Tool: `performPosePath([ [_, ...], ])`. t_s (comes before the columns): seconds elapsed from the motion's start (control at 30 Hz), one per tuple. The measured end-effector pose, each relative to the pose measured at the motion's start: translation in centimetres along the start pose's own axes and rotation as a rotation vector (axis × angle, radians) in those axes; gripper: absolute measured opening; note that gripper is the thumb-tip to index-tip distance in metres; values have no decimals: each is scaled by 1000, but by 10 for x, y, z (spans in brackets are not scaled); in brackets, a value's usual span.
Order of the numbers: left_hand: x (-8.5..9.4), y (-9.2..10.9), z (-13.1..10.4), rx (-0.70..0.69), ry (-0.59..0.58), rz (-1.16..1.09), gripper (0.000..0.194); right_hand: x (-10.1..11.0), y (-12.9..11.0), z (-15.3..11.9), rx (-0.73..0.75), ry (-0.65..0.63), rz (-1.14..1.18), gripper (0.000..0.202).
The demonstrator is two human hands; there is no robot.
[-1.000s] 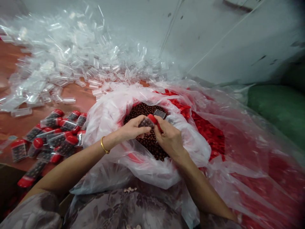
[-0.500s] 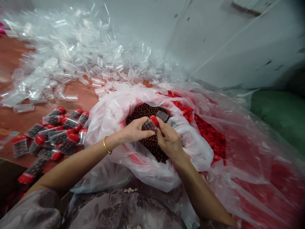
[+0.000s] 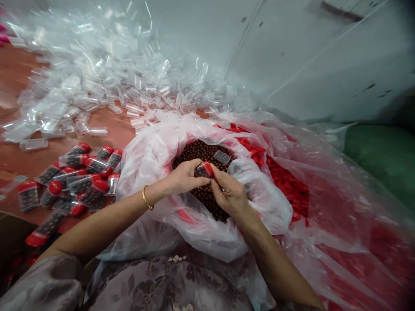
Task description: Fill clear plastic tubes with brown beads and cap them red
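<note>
Over the mouth of a white plastic bag [image 3: 142,151], my left hand [image 3: 186,176] grips a small clear plastic box [image 3: 201,171] filled with dark beads. A red cap [image 3: 208,169] sits on its right end, where the thumb and fingers of my right hand [image 3: 229,190] pinch it. Beneath both hands lie loose dark brown beads [image 3: 197,151] inside the bag. On those beads rests another clear box [image 3: 222,157] without a cap. My fingers cover part of the held box.
Red-capped boxes of beads [image 3: 82,183] lie piled on the reddish table [image 3: 113,127] at left. A large heap of clear empty boxes [image 3: 106,73] spreads behind. Red caps [image 3: 288,185] fill a transparent bag at right, near a green surface [image 3: 382,151]. A pale wall [image 3: 292,52] stands at the back.
The red cap in my hands now sits straighter and lower on the held box. My right hand has shifted slightly, its fingers still at the cap. The view has moved a little.
</note>
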State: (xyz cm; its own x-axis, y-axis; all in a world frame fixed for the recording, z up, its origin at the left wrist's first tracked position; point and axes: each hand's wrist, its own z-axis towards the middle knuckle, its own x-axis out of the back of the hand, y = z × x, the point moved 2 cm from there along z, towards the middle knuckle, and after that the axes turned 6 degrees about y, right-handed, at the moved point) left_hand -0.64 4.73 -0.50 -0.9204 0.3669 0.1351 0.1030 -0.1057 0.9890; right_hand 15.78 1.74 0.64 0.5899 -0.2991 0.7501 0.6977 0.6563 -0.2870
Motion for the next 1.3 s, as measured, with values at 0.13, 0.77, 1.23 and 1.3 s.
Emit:
performPosePath([
  [0.13, -1, 5, -1, 6, -93, 108, 22, 12, 5, -2, 36, -92, 51, 38],
  [0.77, -17, 9, -7, -204, -273, 730, 16, -35, -1, 29, -522, -238, 542, 75],
  [1.23, 77, 25, -93, -228, 340, 724, 19, 10, 68, 39, -335, -185, -491, 37],
  [1.3, 120, 10, -124, -100, 425, 1001, 20, 10, 73, 33, -307, -264, -605, 30],
])
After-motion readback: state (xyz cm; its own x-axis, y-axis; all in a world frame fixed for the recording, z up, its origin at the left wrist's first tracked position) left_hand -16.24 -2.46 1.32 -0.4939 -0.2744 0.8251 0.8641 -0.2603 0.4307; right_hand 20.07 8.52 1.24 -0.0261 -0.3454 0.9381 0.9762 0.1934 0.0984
